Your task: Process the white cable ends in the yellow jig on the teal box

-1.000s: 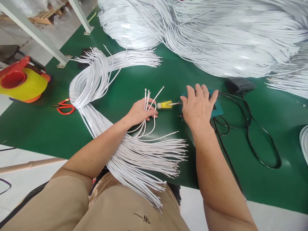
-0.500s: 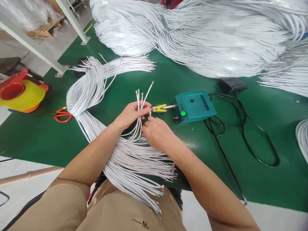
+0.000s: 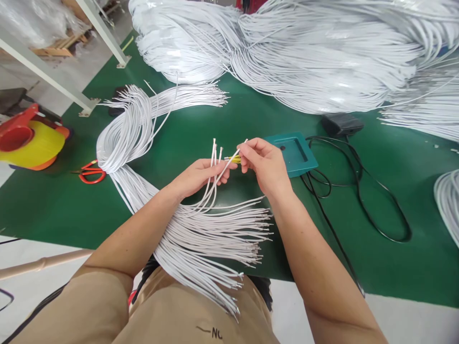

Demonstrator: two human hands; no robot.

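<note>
My left hand (image 3: 201, 176) is closed around several white cables (image 3: 211, 191), their tipped ends standing up above the fingers. Between the thumb and fingers of my right hand (image 3: 263, 162) is the end of one white cable (image 3: 234, 156), which slants up from the left hand. Behind the fingertips shows part of a yellow clip (image 3: 234, 159), mostly hidden by the right hand. The teal box (image 3: 299, 157) it belongs beside is half covered by that hand. Below the hands, a large bundle of white cables (image 3: 215, 234) spreads over the table edge and my lap.
Big heaps of white cable (image 3: 322, 57) fill the back of the green table (image 3: 358, 267). Red-handled scissors (image 3: 92, 175) and a coiled cable bundle (image 3: 125, 134) lie at left, near a yellow and red tape dispenser (image 3: 32, 143). Black cords (image 3: 362, 191) loop at right beside a black adapter (image 3: 342, 125).
My right hand has moved up and right from the loose cables to a cable end near the yellow clip. The left hand has shifted slightly down, and its cables lean differently.
</note>
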